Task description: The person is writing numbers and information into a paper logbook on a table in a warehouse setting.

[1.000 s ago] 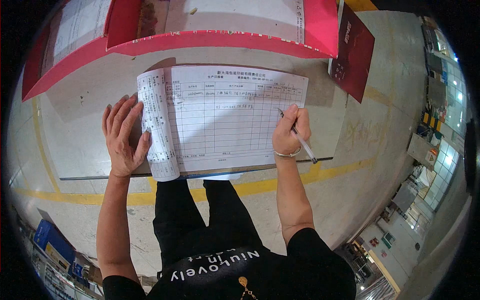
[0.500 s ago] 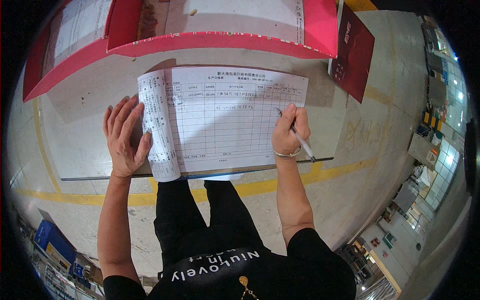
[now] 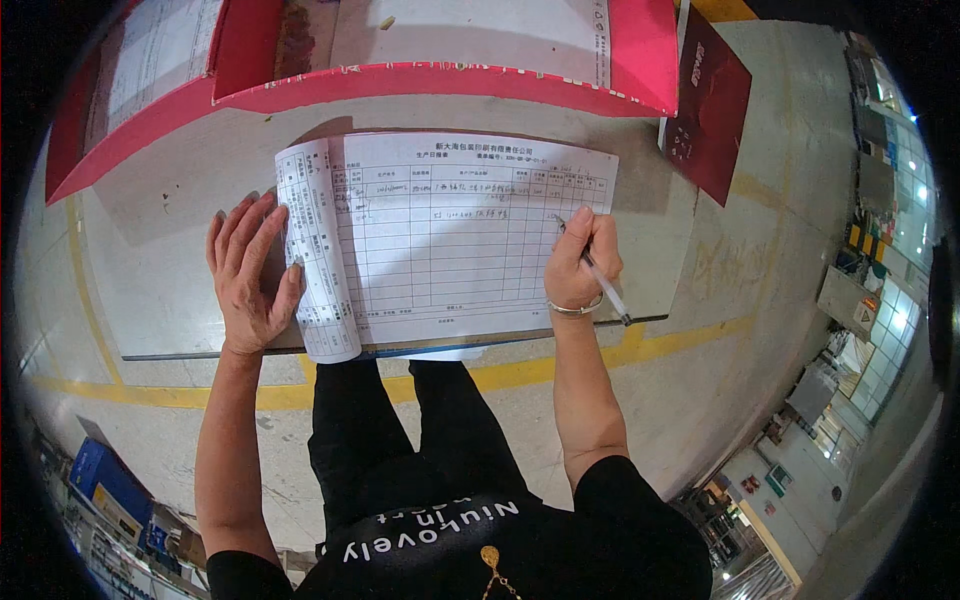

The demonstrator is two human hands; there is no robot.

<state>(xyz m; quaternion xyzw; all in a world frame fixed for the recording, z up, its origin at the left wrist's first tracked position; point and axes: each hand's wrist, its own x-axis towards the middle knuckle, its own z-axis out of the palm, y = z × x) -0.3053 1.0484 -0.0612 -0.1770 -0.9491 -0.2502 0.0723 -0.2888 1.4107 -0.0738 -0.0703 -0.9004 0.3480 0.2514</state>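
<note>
A pad of printed forms lies on the table in front of me, with some handwriting in its upper rows. Its left-hand pages are curled over into a roll. Beside that roll rests my left hand, fingers spread, the thumb against the curled paper. My right hand is closed around a pen, on the right part of the form. The pen's tip points at a row in the upper half of the grid, and its back end sticks out toward the lower right.
Across the far side of the grey table stands a red divided tray with papers in it. A dark red folder or card leans at its right end. Yellow lines mark the floor, and a blue box is at lower left.
</note>
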